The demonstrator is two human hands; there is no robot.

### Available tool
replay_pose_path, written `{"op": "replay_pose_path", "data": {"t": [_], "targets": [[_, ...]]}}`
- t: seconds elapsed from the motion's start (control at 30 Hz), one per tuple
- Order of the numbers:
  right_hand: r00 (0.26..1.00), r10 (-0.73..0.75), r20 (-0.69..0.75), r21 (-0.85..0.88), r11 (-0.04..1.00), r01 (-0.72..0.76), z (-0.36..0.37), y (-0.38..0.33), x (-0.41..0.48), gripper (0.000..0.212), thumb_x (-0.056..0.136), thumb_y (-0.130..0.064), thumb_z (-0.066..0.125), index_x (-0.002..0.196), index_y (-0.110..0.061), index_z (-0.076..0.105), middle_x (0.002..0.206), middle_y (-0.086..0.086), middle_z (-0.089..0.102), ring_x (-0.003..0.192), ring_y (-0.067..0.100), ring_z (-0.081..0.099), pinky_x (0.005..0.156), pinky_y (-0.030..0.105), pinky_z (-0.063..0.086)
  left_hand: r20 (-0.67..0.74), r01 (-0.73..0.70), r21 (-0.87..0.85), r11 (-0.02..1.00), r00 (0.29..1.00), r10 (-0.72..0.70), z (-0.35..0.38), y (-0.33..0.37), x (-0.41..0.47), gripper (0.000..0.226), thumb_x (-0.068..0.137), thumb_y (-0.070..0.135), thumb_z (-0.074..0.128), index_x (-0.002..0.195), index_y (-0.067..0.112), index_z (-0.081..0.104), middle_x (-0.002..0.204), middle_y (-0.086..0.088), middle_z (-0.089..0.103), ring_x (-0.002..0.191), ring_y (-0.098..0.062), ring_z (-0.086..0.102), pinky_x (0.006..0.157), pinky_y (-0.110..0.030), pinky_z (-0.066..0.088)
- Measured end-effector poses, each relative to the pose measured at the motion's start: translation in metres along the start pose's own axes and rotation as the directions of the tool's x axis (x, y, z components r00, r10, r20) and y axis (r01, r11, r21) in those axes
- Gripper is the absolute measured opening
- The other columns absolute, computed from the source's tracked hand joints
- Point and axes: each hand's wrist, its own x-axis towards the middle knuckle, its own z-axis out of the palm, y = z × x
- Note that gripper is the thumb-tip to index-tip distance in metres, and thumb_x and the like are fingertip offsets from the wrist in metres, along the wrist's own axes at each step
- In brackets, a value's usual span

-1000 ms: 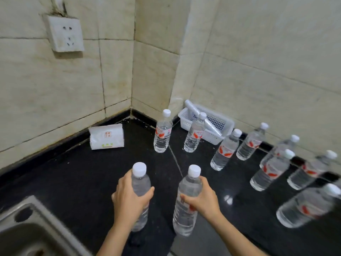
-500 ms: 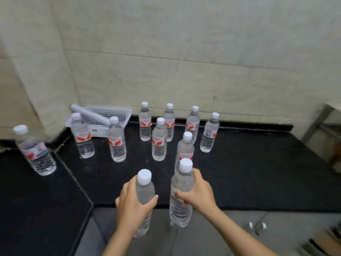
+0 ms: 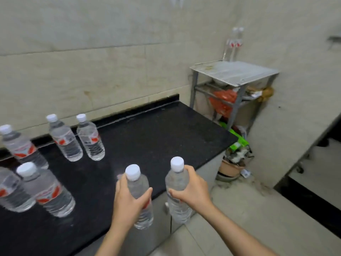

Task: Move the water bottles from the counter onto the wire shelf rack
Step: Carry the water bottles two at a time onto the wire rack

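Note:
My left hand [image 3: 129,204] grips a clear water bottle [image 3: 138,189] with a white cap, held upright over the front edge of the black counter [image 3: 156,137]. My right hand [image 3: 191,189] grips a second bottle [image 3: 177,183], upright, just past the counter's edge. Several more bottles stand on the counter at the left, such as one [image 3: 64,139] near the wall and one [image 3: 48,193] nearer me. The metal wire shelf rack [image 3: 234,72] stands at the counter's far right end. Two bottles [image 3: 233,45] stand on its top at the back.
Red bags [image 3: 223,100] and clutter fill the rack's lower shelves. A pot and green items [image 3: 234,157] sit on the floor between counter and rack. A tiled wall runs behind; a dark step or ledge [image 3: 310,196] lies at the right.
The view has swung right from the counter corner toward the rack. Both hands keep their bottles and have carried them off the counter's front edge; basket and sink have left the view.

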Motion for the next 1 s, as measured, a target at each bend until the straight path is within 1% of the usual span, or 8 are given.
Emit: {"op": "replay_pose_path", "data": {"t": [0.1,0.17,0.37,0.43,0.5,0.63,0.87,1.0], "targets": [[0.994,0.084,-0.069,-0.048,0.995,-0.087,-0.019,0.026,0.011,0.058,0.053,-0.051,0.069,0.101,-0.041,0.038,0.090,-0.014,0.056,0.096,0.021,0.060,0.064,0.026,0.034,0.108,-0.019,-0.015,1.000,0.994,0.020,0.036,0.008,0.017,0.061,0.062,0.023,0.080,0.113,0.023,0.045,0.107,-0.005,0.053,0.099,-0.025,0.055,0.082,-0.038,0.044],[0.985,0.136,-0.105,-0.048,0.989,-0.142,-0.029,0.040,0.022,0.059,0.051,-0.053,0.067,0.102,-0.043,0.039,0.095,-0.012,0.061,0.096,0.020,0.060,0.064,0.027,0.036,0.165,-0.032,-0.024,0.999,0.986,0.035,0.057,0.012,0.032,0.063,0.062,0.024,0.079,0.115,0.025,0.044,0.108,-0.004,0.053,0.098,-0.024,0.055,0.081,-0.038,0.044],[0.940,0.249,-0.232,-0.041,0.963,-0.265,-0.059,0.061,0.071,0.056,0.051,-0.048,0.071,0.096,-0.046,0.037,0.087,-0.012,0.062,0.093,0.020,0.063,0.062,0.025,0.036,0.274,-0.089,-0.113,0.990,0.955,0.117,0.109,0.038,0.096,0.064,0.061,0.023,0.080,0.116,0.024,0.046,0.109,-0.005,0.055,0.099,-0.023,0.057,0.083,-0.037,0.044],[0.920,0.292,-0.262,-0.040,0.949,-0.313,-0.070,0.065,0.088,0.063,0.052,-0.047,0.073,0.106,-0.041,0.041,0.094,-0.011,0.064,0.095,0.020,0.063,0.065,0.025,0.038,0.302,-0.103,-0.146,0.984,0.943,0.143,0.126,0.048,0.117,0.064,0.061,0.022,0.080,0.116,0.022,0.047,0.109,-0.005,0.055,0.099,-0.023,0.057,0.082,-0.035,0.043],[0.886,0.345,-0.309,-0.006,0.931,-0.365,-0.082,0.069,0.100,0.067,0.054,-0.044,0.076,0.112,-0.037,0.043,0.099,-0.007,0.066,0.098,0.021,0.063,0.068,0.025,0.041,0.326,-0.113,-0.178,0.978,0.930,0.167,0.142,0.059,0.134,0.065,0.060,0.022,0.080,0.116,0.020,0.047,0.110,-0.005,0.055,0.099,-0.023,0.056,0.081,-0.033,0.042],[0.822,0.422,-0.384,0.071,0.901,-0.429,-0.106,0.085,0.105,0.064,0.057,-0.038,0.080,0.110,-0.036,0.043,0.097,-0.008,0.063,0.098,0.020,0.063,0.073,0.028,0.046,0.415,-0.102,-0.225,0.969,0.890,0.190,0.179,0.076,0.151,0.064,0.062,0.022,0.080,0.115,0.023,0.045,0.112,-0.004,0.054,0.101,-0.022,0.054,0.083,-0.032,0.041],[0.706,0.529,-0.471,0.121,0.831,-0.542,-0.165,0.138,0.091,0.070,0.058,-0.034,0.080,0.119,-0.027,0.046,0.107,0.001,0.067,0.100,0.024,0.063,0.078,0.034,0.050,0.563,-0.161,-0.236,0.958,0.781,0.270,0.264,0.116,0.148,0.062,0.061,0.019,0.080,0.113,0.022,0.047,0.109,-0.006,0.054,0.103,-0.024,0.054,0.089,-0.041,0.045],[0.663,0.536,-0.523,0.140,0.821,-0.553,-0.212,0.180,0.087,0.071,0.058,-0.036,0.079,0.120,-0.029,0.043,0.104,0.001,0.068,0.092,0.025,0.065,0.071,0.030,0.047,0.586,-0.208,-0.240,0.948,0.747,0.312,0.324,0.144,0.136,0.058,0.060,0.020,0.080,0.109,0.021,0.048,0.105,-0.006,0.056,0.099,-0.025,0.056,0.085,-0.039,0.046]]}}
